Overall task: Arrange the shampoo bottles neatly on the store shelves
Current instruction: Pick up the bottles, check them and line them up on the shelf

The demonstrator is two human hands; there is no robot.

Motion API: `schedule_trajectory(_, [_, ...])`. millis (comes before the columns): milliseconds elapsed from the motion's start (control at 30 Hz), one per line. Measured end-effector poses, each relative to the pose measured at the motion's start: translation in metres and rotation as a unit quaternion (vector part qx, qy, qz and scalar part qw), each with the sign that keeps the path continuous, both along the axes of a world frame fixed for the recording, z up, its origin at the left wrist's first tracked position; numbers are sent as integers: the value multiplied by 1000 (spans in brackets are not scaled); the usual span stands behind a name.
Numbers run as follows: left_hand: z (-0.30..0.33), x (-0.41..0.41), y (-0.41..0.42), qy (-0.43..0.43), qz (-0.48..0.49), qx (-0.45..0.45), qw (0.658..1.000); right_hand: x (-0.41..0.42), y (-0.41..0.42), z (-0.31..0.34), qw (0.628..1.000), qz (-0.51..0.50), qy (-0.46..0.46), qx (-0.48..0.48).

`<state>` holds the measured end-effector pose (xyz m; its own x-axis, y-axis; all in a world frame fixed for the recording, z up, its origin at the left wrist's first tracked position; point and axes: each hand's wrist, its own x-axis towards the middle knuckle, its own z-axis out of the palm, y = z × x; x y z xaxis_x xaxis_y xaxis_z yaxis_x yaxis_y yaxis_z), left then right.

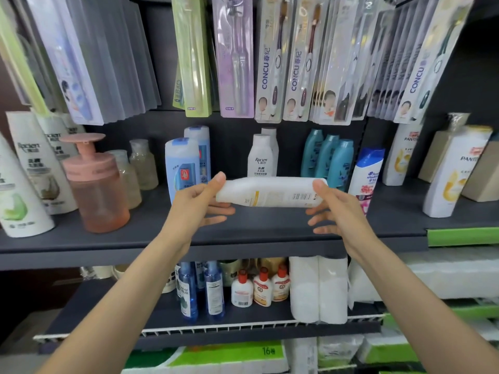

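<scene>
A white shampoo bottle [270,192] lies sideways in the air in front of the dark middle shelf [243,233], label side toward me. My left hand [201,205] pinches its left end and my right hand [333,209] holds its right end. On the shelf behind stand two pale blue bottles [183,168], two white Racien bottles [260,156], three teal bottles [328,159] and a white and blue bottle [366,175].
A pink pump dispenser [95,182] and tall white bottles [35,168] stand at the left; white Pantene bottles [453,171] at the right. Packaged toothbrushes [272,58] hang overhead. The lower shelf holds blue spray bottles [199,290], small red-capped bottles [262,288] and tissue rolls [318,290].
</scene>
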<state>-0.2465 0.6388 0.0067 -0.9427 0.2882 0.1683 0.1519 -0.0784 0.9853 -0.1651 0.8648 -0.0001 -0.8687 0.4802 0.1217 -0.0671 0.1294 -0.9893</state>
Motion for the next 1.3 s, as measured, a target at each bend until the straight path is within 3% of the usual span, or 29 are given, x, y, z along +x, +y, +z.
schedule_trajectory(133, [7, -3, 2, -22, 30, -26, 999, -6, -1, 6, 998, -22, -37, 49])
schedule_trajectory(333, [6, -9, -1, -30, 20, -52, 998, -10, -1, 11, 997, -14, -56, 48])
schedule_trajectory(467, [-1, -15, -5, -38, -31, 33, 998, -9, 6, 10, 997, 76, 6, -30])
schedule_trajectory(600, [-17, -16, -6, -32, -78, 56, 995, -11, 15, 17, 984, 141, 87, -65])
schedule_trajectory(800, [-19, -18, -8, 104, -26, -7, 994, -11, 20, 14, 985, 152, 56, 58])
schedule_trajectory(933, [-14, -20, -8, 135, 6, 3, 991, -9, 19, 8, 976, 108, 88, 166])
schedule_trajectory(1167, [6, -13, 7, 211, -31, 28, 977, -20, 14, -14, 968, 27, 63, 240])
schedule_trajectory(1300, [14, -23, 18, 250, -45, -9, 967, -31, 12, -19, 958, 30, 36, 282])
